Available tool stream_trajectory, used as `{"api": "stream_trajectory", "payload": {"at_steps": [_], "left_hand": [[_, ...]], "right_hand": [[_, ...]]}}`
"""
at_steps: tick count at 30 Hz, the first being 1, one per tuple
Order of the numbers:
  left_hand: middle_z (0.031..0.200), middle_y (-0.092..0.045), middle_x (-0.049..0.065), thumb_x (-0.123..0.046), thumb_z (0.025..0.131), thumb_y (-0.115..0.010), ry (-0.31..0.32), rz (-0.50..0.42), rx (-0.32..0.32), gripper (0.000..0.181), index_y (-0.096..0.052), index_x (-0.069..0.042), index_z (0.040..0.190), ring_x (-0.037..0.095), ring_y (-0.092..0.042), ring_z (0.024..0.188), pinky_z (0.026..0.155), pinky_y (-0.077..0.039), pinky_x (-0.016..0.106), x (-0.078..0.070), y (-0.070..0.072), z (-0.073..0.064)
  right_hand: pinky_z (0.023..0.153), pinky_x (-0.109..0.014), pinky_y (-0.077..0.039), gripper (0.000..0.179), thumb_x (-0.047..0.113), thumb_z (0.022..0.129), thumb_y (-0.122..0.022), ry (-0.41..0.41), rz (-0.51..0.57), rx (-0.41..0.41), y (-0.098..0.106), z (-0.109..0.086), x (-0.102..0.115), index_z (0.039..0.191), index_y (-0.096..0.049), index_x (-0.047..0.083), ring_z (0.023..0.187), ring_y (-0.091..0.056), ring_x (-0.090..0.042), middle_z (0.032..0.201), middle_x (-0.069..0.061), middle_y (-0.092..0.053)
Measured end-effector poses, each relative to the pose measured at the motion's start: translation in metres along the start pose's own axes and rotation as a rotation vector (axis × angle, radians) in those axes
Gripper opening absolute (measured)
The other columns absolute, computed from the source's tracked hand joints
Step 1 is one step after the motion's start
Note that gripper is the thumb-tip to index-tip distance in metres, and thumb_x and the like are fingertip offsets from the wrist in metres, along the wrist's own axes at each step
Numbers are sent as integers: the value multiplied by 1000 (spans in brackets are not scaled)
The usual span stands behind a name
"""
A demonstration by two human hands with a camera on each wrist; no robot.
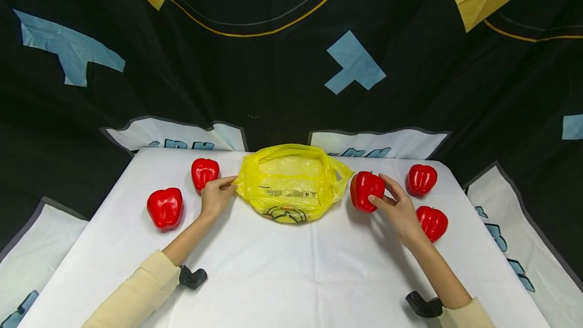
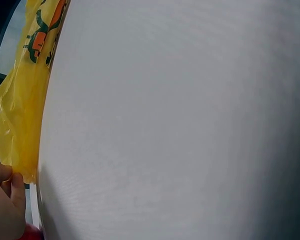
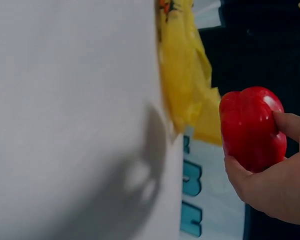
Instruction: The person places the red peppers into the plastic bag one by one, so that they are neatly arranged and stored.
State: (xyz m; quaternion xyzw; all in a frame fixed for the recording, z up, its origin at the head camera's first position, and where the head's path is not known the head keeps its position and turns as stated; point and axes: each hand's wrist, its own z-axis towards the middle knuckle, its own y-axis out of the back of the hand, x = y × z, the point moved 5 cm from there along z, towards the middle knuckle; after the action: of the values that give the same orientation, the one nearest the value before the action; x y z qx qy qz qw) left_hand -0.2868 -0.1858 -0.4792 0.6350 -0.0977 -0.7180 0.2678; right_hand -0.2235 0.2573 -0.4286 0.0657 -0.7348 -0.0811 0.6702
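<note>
A yellow plastic bag (image 1: 287, 211) lies with its mouth spread wide at the middle of the white table. My left hand (image 1: 217, 197) pinches the bag's left edge between thumb and fingers, as the left wrist view (image 2: 7, 200) also shows. In my right hand (image 1: 398, 211) is a red bell pepper (image 1: 366, 191), gripped by thumb and fingertips just right of the bag's right handle. The right wrist view shows this pepper (image 3: 252, 127) raised off the tabletop, its shadow falling on the cloth. Dark printing marks the bag's front.
Two more red bell peppers, one nearer (image 1: 165, 209) and one farther (image 1: 205, 173), sit left of the bag. Another two, one farther (image 1: 421, 180) and one nearer (image 1: 431, 222), sit at the right; my right hand partly covers the nearer. A black printed cloth (image 1: 273, 80) hangs behind the table (image 1: 255, 277).
</note>
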Motion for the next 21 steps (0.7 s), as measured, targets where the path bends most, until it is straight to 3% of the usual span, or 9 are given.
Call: {"api": "stream_trajectory", "payload": {"at_steps": [8, 21], "left_hand": [[108, -72, 18, 0, 92, -69, -3, 4, -3, 24, -73, 2, 116, 32, -70, 97, 69, -43, 7, -1, 1, -1], [106, -73, 19, -2, 92, -69, -21, 3, -15, 23, -74, 2, 114, 32, -71, 92, 71, -50, 15, -3, 0, -1]], "right_hand": [[90, -31, -53, 72, 15, 97, -67, 43, -14, 56, -25, 11, 22, 159, -30, 22, 132, -44, -37, 160, -10, -29], [97, -47, -50, 69, 9, 96, -67, 127, -4, 122, -69, 36, 57, 156, -36, 17, 129, -49, -37, 157, -10, -34]]}}
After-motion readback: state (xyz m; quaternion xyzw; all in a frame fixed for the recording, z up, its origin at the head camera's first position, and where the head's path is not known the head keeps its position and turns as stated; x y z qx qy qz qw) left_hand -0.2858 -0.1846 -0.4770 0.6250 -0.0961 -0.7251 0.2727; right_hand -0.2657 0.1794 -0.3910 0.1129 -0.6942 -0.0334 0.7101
